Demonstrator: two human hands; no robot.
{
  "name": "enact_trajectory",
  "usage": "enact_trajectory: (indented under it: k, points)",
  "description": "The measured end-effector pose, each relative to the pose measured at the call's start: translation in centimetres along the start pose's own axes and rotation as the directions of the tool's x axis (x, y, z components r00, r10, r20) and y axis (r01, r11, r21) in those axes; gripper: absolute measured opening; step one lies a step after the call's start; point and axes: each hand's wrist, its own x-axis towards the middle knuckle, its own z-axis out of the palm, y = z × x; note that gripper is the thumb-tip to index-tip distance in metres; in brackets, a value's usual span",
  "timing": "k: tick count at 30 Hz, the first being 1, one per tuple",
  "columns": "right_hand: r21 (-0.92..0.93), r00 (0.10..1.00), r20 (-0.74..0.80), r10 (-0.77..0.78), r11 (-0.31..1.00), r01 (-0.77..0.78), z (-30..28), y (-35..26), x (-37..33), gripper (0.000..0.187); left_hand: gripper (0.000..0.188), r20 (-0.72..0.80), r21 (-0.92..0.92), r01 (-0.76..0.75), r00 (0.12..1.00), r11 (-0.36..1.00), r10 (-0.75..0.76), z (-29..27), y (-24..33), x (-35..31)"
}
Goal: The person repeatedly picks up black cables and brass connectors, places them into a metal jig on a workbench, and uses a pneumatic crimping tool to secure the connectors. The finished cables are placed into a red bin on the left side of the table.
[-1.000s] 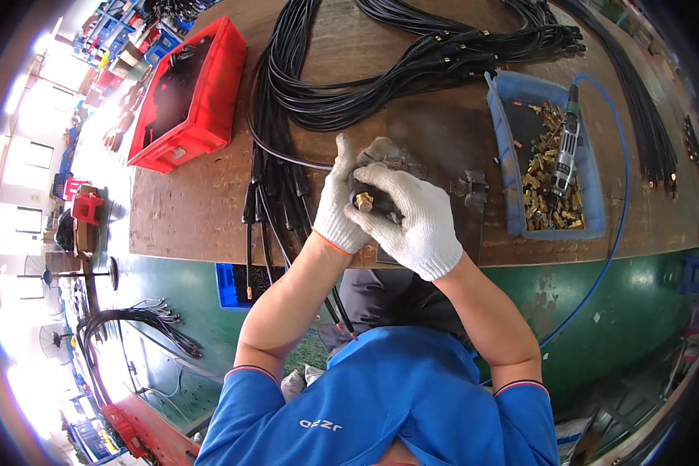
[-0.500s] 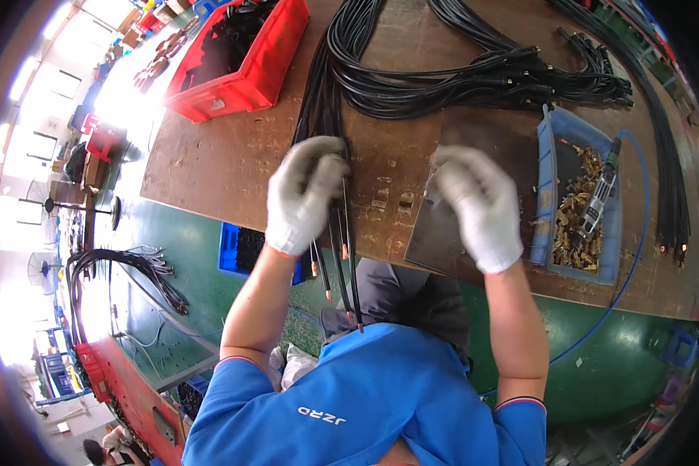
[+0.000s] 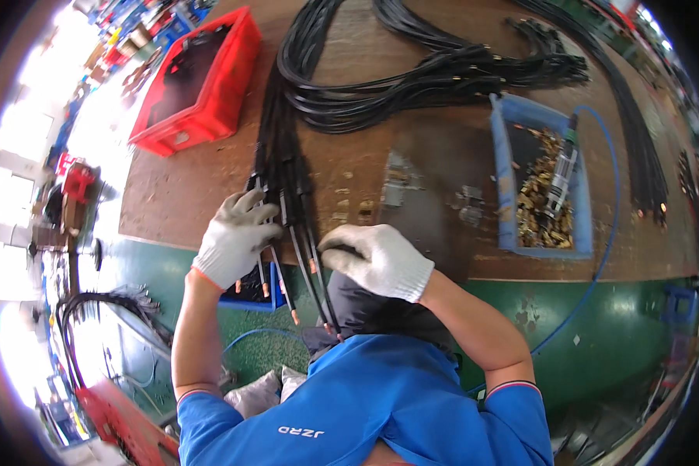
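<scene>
Black cables (image 3: 304,268) with bare copper ends hang over the near table edge, fanned out in front of me. My left hand (image 3: 237,237), in a white glove, lies over the left strands with its fingers bent but apart. Some cable ends come out below it. From the right, my gloved right hand (image 3: 377,260) reaches to the rightmost strands. Its thumb and fingertips are pinched together at a short cable; the exact contact is partly hidden. The strands run up into a large looped cable bundle (image 3: 365,105) on the brown table (image 3: 186,190).
A red crate (image 3: 229,97) of black parts stands at the far left. On the right, a blue bin (image 3: 506,175) holds brass-coloured pieces and a hand tool (image 3: 563,175) with a blue hose (image 3: 616,179). A dark plate (image 3: 435,225) lies beside it. Below the edge sits another blue bin (image 3: 268,304).
My right hand has come left and down from above the dark plate to the cables. My left hand has moved down and left, its fingers loosened, and the cables are more spread out.
</scene>
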Motion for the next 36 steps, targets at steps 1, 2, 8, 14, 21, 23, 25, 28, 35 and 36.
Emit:
enact_trajectory:
  k: [1, 2, 8, 14, 21, 23, 25, 28, 35, 36]
  points:
    - [0.013, 1.0, 0.0, 0.016, 1.0, -0.016, 0.0, -0.4, 0.0, 0.03, 0.027, -0.018, -0.043, -0.037, 0.999, 0.998, 0.036, -0.3, -0.3, 0.4]
    - [0.027, 0.999, -0.002, 0.033, 0.999, -0.033, -0.2, -0.7, -0.1, 0.033, 0.028, -0.036, -0.087, -0.076, 0.997, 0.993, 0.073, -0.5, -0.4, 1.1]
    - [-0.401, 0.926, 0.177, 0.332, 0.884, -0.241, -3.6, -5.2, 0.0, 0.049, 0.028, -0.226, -0.117, -0.251, 0.949, 0.961, 0.22, -0.1, 1.1, 6.4]
    - [-0.641, 0.991, -0.092, 0.092, 0.756, -0.13, -5.2, -0.9, -2.6, 0.029, 0.035, -0.187, -0.112, -0.148, 0.974, 0.983, 0.125, -0.1, 1.9, 7.9]
    - [-0.624, 0.958, -0.249, -0.145, 0.78, -0.044, -4.2, 2.5, -3.5, 0.023, 0.033, -0.17, -0.112, -0.08, 0.984, 0.99, 0.061, 0.1, 2.0, 6.8]
    - [-0.632, 0.97, -0.211, -0.121, 0.774, -0.041, -4.1, 2.3, -2.9, 0.022, 0.034, -0.143, -0.254, -0.166, 0.981, 0.953, 0.132, 0.2, 4.2, 7.9]
    - [-0.692, 0.971, -0.16, -0.175, 0.722, 0.016, -3.9, 2.1, -2.4, 0.021, 0.037, -0.096, -0.35, -0.201, 0.979, 0.915, 0.179, 0.4, 6.1, 9.0]
    - [-0.882, 0.98, -0.045, -0.195, 0.467, 0.053, -4.5, 2.7, -2.1, 0.021, 0.027, -0.065, -0.332, -0.237, 0.971, 0.913, 0.229, 1.6, 6.2, 10.7]
    - [-0.91, 0.934, -0.306, -0.187, 0.344, -0.229, -16.7, -0.6, -6.6, 0.021, 0.024, -0.159, -0.498, -0.155, 0.984, 0.853, 0.085, 1.3, 5.4, 11.1]
    - [-0.885, 0.902, -0.388, -0.193, 0.35, -0.306, -19.3, -0.7, -7.8, 0.023, 0.025, -0.155, -0.5, -0.15, 0.984, 0.853, 0.083, 1.4, 5.7, 11.4]
